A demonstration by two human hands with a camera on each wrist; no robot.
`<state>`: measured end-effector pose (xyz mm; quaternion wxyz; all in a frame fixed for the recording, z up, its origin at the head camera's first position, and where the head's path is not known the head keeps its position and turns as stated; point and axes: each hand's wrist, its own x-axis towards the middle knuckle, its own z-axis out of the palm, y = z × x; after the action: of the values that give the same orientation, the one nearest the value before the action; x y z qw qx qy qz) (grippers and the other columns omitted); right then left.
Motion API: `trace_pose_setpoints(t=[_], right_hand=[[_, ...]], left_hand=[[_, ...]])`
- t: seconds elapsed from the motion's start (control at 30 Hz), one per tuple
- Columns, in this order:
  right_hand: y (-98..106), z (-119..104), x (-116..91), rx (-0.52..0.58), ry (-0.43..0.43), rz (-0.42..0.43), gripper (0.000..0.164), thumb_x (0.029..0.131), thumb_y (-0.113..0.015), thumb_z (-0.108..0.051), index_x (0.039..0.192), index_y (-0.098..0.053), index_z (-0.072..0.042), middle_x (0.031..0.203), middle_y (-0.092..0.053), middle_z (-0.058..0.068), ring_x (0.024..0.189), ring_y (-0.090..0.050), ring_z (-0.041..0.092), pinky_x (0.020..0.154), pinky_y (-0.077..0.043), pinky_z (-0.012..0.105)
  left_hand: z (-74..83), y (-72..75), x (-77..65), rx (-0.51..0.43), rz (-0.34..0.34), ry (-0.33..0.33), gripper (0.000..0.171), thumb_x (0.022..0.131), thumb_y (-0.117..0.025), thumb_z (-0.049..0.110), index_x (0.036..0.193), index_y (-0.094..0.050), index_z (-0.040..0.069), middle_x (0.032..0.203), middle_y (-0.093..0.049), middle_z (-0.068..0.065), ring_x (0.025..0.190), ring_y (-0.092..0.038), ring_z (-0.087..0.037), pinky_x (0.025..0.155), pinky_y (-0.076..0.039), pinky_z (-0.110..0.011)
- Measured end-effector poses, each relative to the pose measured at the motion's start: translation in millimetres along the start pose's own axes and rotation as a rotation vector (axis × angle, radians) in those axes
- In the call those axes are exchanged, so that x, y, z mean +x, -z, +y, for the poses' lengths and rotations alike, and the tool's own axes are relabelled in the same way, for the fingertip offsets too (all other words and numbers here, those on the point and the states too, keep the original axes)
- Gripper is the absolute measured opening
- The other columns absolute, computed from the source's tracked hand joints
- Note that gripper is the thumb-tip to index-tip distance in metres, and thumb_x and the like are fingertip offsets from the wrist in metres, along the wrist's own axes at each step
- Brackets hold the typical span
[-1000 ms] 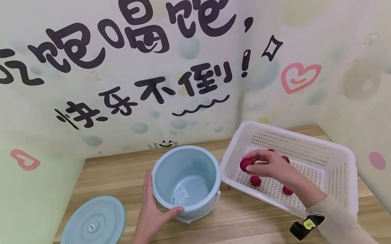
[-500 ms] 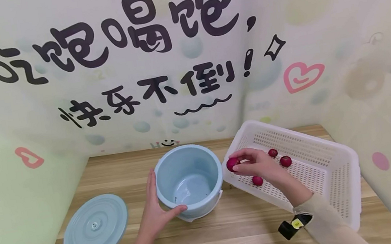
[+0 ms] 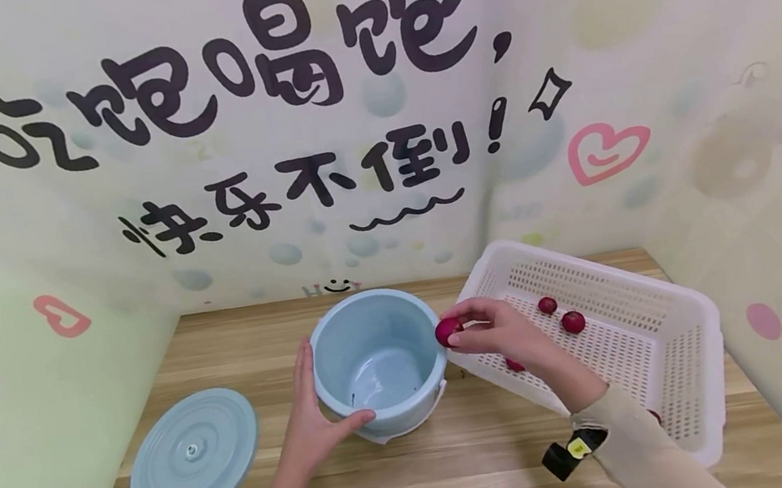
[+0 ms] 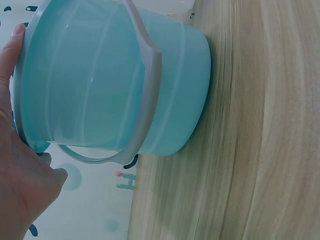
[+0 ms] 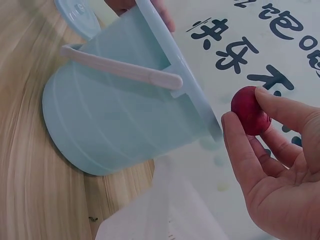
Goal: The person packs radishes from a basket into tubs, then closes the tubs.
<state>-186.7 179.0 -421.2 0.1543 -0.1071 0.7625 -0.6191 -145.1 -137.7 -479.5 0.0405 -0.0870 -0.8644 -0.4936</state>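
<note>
Your right hand pinches the red item near the bucket, mid-frame; a slack pinch could drop it outside; your left hand, fingers apart, rests against the bucket.

Small booth-like nook
Walls with cartoon lettering and pink hearts enclose a wood-grain desk on three sides.
</note>
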Motion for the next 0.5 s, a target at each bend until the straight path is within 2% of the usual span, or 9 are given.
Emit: trace_pose_setpoints(t=[0.5], right_hand=[[-11.7, -7.6, 5.7, 0.051, -0.014, -0.042, 0.04, 0.091, -0.072, -0.014, 0.127, -0.06, 0.0, 0.115, -0.067, 0.014, 0.095, -0.07, 0.012, 0.089, -0.06, 0.031]], left_hand=[[-0.4, 0.5, -0.1, -0.009, -0.006, 0.012, 0.133, 0.066, -0.093, 0.027, 0.162, -0.002, 0.014, 0.169, 0.0, -0.012, 0.154, -0.008, -0.043, 0.117, -0.021, -0.07]])
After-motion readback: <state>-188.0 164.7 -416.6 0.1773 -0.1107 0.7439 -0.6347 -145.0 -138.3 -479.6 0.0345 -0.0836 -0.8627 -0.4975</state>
